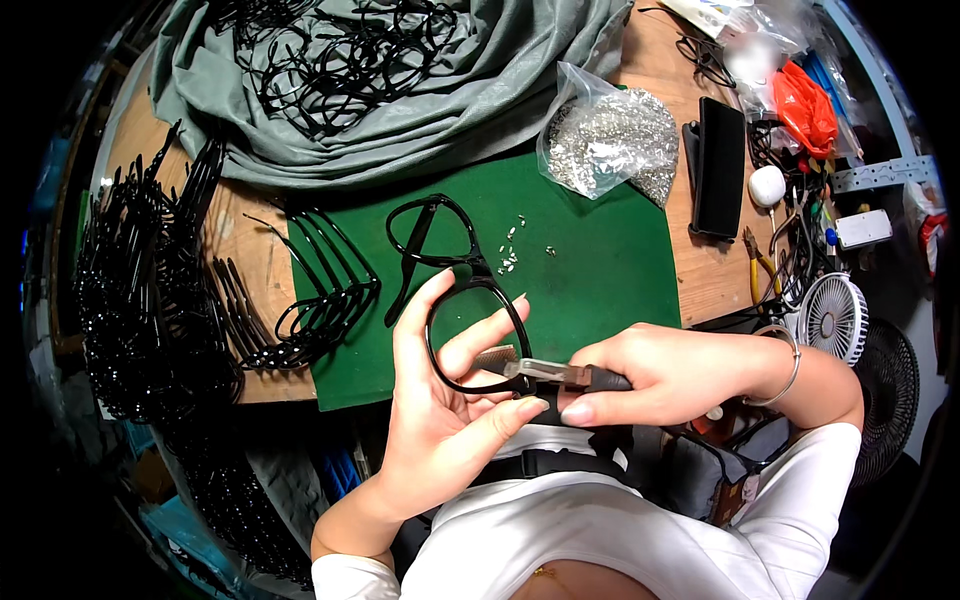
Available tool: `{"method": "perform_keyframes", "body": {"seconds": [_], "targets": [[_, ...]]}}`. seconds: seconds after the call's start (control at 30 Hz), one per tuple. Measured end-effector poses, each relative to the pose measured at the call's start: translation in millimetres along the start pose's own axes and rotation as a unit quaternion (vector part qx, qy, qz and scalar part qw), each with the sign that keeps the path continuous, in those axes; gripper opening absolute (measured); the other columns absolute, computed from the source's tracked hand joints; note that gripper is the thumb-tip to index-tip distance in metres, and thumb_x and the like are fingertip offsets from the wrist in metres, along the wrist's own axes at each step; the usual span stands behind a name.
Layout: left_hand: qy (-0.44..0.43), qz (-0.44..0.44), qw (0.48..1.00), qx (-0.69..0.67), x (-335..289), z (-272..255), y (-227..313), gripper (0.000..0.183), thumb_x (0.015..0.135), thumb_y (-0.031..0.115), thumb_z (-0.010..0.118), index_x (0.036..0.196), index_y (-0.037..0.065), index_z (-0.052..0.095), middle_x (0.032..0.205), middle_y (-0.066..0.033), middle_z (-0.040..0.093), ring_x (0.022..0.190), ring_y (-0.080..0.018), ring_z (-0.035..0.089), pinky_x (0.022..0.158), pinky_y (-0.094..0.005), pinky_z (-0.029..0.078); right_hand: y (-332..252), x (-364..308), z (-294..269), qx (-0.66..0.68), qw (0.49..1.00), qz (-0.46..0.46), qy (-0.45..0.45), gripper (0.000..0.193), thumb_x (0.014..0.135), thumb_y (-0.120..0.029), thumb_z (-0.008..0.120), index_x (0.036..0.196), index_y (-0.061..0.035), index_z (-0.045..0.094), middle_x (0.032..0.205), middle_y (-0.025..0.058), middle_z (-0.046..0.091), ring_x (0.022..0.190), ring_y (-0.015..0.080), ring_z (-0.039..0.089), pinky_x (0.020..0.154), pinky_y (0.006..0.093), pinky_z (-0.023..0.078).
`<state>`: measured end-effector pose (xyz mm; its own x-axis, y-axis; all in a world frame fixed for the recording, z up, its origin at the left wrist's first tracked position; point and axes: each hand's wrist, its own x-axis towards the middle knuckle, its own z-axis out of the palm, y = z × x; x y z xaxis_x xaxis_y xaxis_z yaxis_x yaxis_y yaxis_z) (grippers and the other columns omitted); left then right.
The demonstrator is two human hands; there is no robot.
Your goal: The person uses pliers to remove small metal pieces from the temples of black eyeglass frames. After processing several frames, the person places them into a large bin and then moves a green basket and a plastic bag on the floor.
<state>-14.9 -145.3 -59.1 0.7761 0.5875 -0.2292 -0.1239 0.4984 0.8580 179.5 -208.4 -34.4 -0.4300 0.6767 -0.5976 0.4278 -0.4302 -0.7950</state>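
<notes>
Glasses frame [482, 270]: black, in the left hand's grip, far ring pointing away from it.
Left hand [440, 410]: fingers wrapped about the near ring.
Right hand [660, 375]: gripping pliers [553, 372], jaws at the frame's near corner; exact contact is hard to make out.
Green mat [600, 260]: open surface between grip and right edge.
Loose bits [507, 265]: beyond the left grip.
Stacked frames [330, 305]: left of it, across the mat's left edge.

passable: green mat [620, 275], right | obstacles: left, frame pile [150, 300]; near, held glasses [480, 268] | right rim: possibly tangled cables [768, 148]
</notes>
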Motion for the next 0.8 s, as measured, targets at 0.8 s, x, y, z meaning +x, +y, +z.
{"method": "perform_keyframes", "body": {"seconds": [0.8], "targets": [[-0.048, -0.111, 0.970, -0.212, -45.6, -28.2, -29.6, 0.068, 0.073, -0.001, 0.061, 0.124, 0.009, 0.017, 0.115, -0.0208, 0.043, 0.098, -0.0252, 0.053, 0.085, -0.0373, 0.043, 53.4, 56.4, 5.5, -0.307, 0.884, -0.092, 0.342, 0.027, 0.070, -0.008, 0.059, 0.092, 0.0010, 0.048, 0.091, 0.0162, 0.049, 0.073, 0.0327, 0.054, 0.067, 0.0404, 0.044]]}}
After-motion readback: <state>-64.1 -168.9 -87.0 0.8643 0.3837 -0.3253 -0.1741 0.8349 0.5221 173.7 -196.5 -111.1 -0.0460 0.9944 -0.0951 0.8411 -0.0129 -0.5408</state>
